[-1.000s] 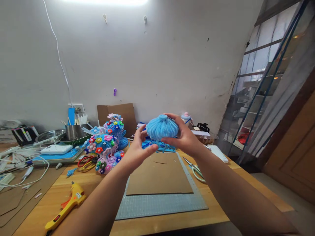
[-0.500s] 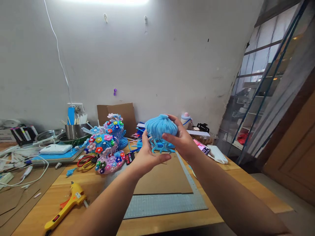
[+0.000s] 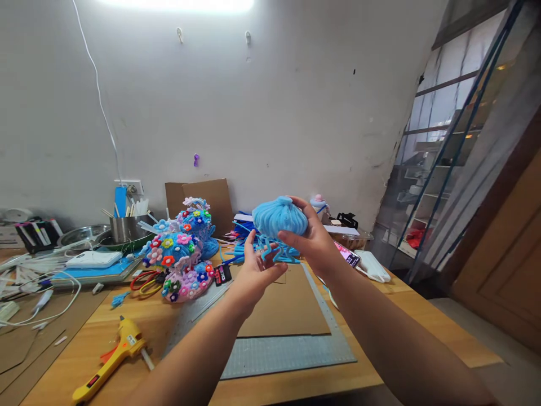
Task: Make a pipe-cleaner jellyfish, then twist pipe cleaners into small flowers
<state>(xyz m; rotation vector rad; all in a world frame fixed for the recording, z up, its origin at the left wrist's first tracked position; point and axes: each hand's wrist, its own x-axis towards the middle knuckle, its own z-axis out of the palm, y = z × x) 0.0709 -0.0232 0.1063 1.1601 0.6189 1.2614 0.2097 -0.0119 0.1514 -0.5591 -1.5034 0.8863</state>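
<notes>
The puff (image 3: 279, 217) is up above the table (image 3: 266, 389), clasped in the right hand (image 3: 316, 235); the left hand (image 3: 255, 276), fingers spread, is by its dangling strands (image 3: 265, 246), contact unclear. Seemingly a checking or adjusting step, calling next for a steady right grip

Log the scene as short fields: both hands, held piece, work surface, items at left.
Right hand: grips blue fuzzy piece by its side
Left hand: open beneath, near dangling strands; contact unclear
Held piece: ribbed dome, raised off the table
Work surface: cardboard on gray mat
Left: yellow glue gun, flower-covered craftwork
</notes>
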